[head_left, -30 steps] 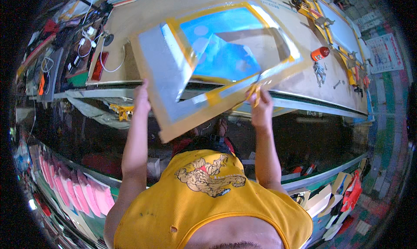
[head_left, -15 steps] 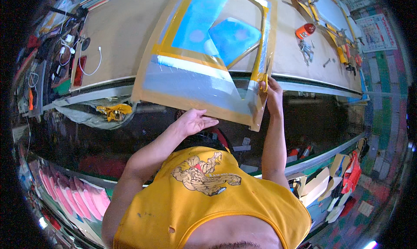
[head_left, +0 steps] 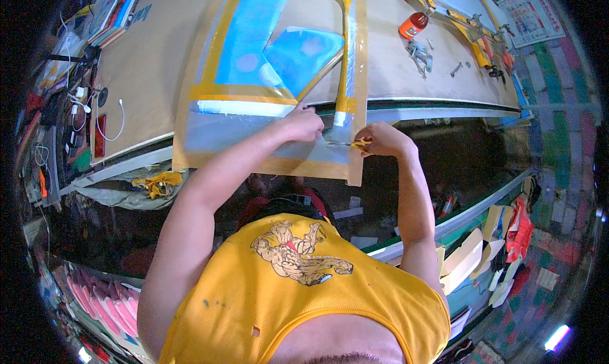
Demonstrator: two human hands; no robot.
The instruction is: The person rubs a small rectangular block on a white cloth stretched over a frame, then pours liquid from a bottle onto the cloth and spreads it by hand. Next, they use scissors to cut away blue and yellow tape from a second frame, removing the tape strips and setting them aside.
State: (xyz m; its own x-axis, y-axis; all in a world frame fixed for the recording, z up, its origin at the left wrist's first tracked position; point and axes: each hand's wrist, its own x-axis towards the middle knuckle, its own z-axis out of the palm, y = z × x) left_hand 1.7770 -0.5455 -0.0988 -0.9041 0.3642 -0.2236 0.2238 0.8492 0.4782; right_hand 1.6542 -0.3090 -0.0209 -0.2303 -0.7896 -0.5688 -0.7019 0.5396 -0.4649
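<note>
A large sheet of clear film lies partly on the table and hangs over its near edge. It has a brown paper-like border, yellow tape strips, blue-painted areas and a cut-out opening. My left hand is closed at the lower corner of that opening and appears to pinch the film's edge; its fingertips are partly hidden. My right hand grips yellow-handled scissors at the sheet's right border. The scissor blades point left, across the film toward my left hand.
On the brown-covered table are an orange-red bottle, metal hardware and yellow clamp-like tools. White cables lie at left. A yellow crumpled bundle rests below the table edge. Cardboard boxes stand at lower right.
My left hand has moved up from below the sheet's lower border to the opening. My right hand has lowered slightly left, turning the scissors from upright to leftward. The sheet sits further left in view.
</note>
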